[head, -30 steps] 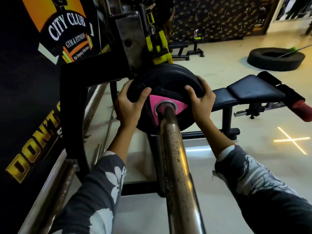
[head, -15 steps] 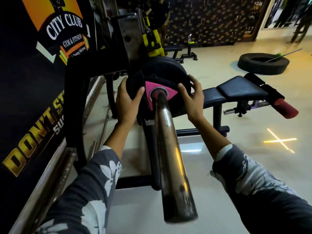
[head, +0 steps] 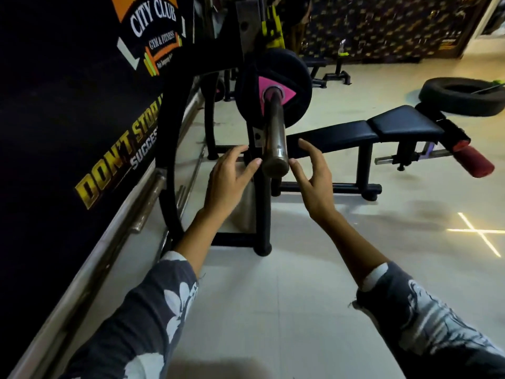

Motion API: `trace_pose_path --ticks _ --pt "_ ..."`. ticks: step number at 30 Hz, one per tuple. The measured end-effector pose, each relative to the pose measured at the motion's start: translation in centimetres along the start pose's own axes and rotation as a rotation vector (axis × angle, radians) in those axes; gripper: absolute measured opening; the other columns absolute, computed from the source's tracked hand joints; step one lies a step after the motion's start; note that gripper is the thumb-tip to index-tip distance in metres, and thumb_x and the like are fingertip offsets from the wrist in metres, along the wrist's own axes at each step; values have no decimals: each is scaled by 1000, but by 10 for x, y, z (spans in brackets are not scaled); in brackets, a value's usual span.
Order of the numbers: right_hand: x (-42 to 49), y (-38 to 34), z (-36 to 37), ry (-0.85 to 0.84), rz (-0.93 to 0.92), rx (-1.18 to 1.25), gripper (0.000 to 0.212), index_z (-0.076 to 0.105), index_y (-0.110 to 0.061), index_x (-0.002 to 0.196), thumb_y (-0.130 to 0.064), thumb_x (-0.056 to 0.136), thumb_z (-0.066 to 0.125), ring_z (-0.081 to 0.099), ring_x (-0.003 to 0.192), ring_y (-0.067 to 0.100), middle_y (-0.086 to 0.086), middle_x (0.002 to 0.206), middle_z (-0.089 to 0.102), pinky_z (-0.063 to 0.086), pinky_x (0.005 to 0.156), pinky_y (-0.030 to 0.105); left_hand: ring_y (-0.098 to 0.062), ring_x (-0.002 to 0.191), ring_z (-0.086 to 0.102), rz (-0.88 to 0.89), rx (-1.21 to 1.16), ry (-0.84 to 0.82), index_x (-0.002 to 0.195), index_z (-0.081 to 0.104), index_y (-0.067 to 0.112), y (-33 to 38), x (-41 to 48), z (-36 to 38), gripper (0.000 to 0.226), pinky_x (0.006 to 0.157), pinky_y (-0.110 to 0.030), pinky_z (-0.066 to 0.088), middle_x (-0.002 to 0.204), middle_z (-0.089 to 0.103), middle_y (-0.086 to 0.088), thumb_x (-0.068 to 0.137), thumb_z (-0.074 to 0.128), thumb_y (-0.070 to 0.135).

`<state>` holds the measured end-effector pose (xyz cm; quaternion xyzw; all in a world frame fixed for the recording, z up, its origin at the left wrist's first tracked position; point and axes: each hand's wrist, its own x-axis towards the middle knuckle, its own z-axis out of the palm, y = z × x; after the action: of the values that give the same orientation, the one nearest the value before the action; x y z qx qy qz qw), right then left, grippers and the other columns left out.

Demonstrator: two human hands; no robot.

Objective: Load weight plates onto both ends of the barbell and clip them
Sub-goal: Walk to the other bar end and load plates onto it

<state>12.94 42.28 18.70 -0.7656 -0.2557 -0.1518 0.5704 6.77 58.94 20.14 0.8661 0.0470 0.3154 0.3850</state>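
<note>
Wall banner (head: 117,110) at 9 o'clock first, since it's readable: "CITY CLUB", "GYM & FITNESS" up top, then "DON'T STO..." in gold with "SUCCES..." under it, both cut off by the black rack frame (head: 170,149).

Left hand (head: 228,177) is now off the plate, fingers spread and loose, holding nothing, just beside the near end of the barbell sleeve (head: 274,138). 1 second ago both hands were pressed on the plate's face pushing it down the sleeve; now they've pulled back toward me.

Weight plate (head: 296,86), black with a pink triangle at the hub, sits at 12 o'clock, slid all the way up the sleeve near the rack upright. So I'd say this plate is loaded.

Right hand (head: 314,177) mirrors the left: uncurled, empty, just beside the bar end.

No clip on this sleeve that I can see, so clipping looks like the next job, then the other end.

Bench (head: 388,127) at 2 o'clock, tyre (head: 461,98) past it.
</note>
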Motion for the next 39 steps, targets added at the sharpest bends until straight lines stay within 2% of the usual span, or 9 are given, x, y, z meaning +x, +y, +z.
trace_pose_path --ticks 3,6,9,12,18,22,27,33,39 --pt "-36 -17 -8 -48 -73 -107 45 44 -16 130 -32 90 56 44 118 5 3 131 51 37 97 18 -13 115 53 53 -23 5 122 55 13 16 -37 -10 45 93 -18 39 123 61 -5 88 54 43" --pt "-74 -23 -15 -107 -60 -226 39 48 -15 126 -29 91 56 47 112 8 4 126 56 36 90 15 -9 106 55 59 -26 -65 115 59 13 24 -67 -5 44 84 -12 39 115 64 -4 87 53 45" --pt "-112 -16 -22 -141 96 -317 34 53 -14 121 -32 92 52 52 115 17 5 124 59 40 94 25 -18 101 60 -9 -35 -152 110 62 10 19 -97 10 33 77 -15 38 109 66 -7 88 59 36" --pt "-149 -7 -31 -145 281 -385 32 59 -12 115 -32 93 51 56 112 20 7 120 62 40 89 23 -18 96 62 -88 -50 -253 105 64 9 11 -127 30 26 71 -12 35 102 68 -8 90 59 30" --pt "-221 14 -58 -124 649 -484 26 64 -12 100 -34 90 54 61 99 23 4 105 69 43 78 29 -22 99 60 -94 -18 -624 103 62 11 3 -182 89 28 78 -29 47 108 67 -6 91 54 35" --pt "-269 32 -104 -149 843 -582 26 62 -13 101 -35 90 55 60 100 25 6 106 68 45 78 32 -19 97 63 -15 -18 -812 99 63 12 26 -210 138 26 79 -29 49 105 69 -3 91 54 35" --pt "-310 57 -175 -15 972 -623 30 59 -13 109 -36 91 52 59 105 24 6 114 66 45 82 33 -19 93 64 150 -25 -999 95 64 14 73 -237 212 23 76 -26 48 100 70 -3 91 54 34" --pt "-320 113 -278 123 1077 -607 33 56 -12 112 -37 93 48 58 107 25 6 118 63 45 84 34 -18 90 62 225 18 -1173 96 63 15 143 -254 324 24 71 -23 44 100 69 -2 91 53 36" --pt "-324 156 -378 219 1152 -583 35 53 -14 118 -38 94 46 57 108 23 4 121 62 47 86 35 -18 84 62 279 68 -1245 95 64 14 222 -255 432 22 73 -30 52 96 70 -4 91 55 34"
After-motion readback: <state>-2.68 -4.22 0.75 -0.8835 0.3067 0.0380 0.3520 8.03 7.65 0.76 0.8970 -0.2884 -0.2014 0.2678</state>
